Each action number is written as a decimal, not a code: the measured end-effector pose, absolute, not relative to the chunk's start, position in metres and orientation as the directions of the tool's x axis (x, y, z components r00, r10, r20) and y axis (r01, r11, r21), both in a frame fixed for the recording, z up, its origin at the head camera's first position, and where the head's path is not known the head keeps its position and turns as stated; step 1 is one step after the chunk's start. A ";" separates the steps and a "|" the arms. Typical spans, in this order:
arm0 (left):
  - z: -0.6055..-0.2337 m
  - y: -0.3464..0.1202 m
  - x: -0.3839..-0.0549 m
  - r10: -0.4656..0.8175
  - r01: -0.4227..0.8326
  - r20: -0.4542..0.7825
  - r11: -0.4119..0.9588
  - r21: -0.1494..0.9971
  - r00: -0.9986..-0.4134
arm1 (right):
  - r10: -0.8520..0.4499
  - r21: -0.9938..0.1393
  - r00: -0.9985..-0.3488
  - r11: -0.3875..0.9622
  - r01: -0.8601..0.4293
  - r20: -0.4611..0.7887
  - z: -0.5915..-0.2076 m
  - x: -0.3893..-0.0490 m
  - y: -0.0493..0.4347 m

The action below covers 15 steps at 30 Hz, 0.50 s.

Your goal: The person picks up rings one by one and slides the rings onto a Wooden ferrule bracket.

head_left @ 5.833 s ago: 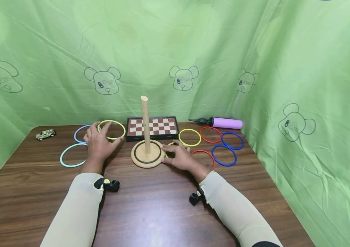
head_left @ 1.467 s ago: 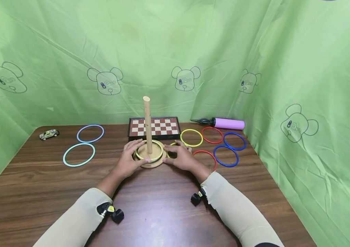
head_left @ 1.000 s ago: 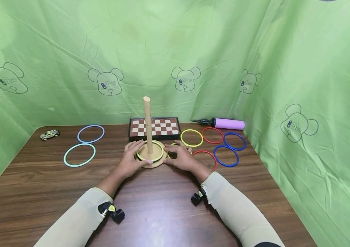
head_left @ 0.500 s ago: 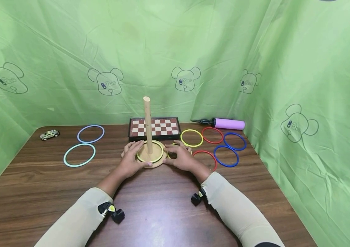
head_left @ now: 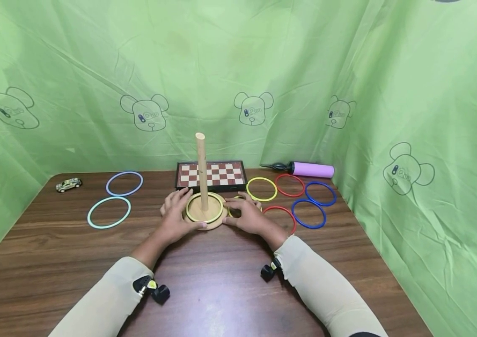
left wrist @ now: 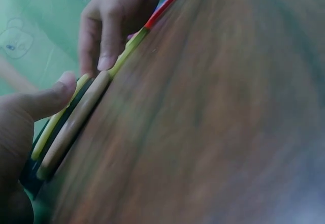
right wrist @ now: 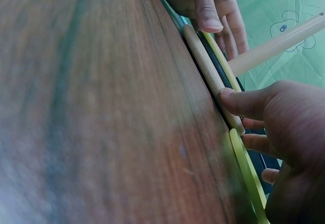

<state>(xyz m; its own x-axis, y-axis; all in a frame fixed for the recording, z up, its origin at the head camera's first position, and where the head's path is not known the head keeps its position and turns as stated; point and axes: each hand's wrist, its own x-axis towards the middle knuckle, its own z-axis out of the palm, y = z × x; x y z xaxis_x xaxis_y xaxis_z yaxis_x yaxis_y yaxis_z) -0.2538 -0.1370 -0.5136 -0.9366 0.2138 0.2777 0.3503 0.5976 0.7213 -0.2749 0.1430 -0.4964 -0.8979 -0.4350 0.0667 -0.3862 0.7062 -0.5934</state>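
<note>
A wooden peg stand with a round base stands upright on the table. Around its peg lies a yellow ring, and a black ring shows beneath it in the left wrist view. My left hand is at the base's left side, fingers spread a little off the yellow ring, thumb by the near rim. On the right side, my right hand holds the base's edge between thumb and fingers. Another yellow ring lies partly hidden behind that hand.
Left lie a light blue ring, an aqua ring and a toy car. Behind the stand is a chessboard. Right are a yellow ring, red rings, blue rings and a purple pump.
The left hand has brought the yellow ring from the back left over the peg onto the base, then loosened its fingers and drawn slightly left. The right hand stays on the base.
</note>
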 end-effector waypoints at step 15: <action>-0.512 -0.190 -0.252 0.147 0.351 0.365 0.727 0.590 -0.919 | -0.420 -0.611 -0.904 0.697 -0.375 0.076 -0.498 -0.275 0.143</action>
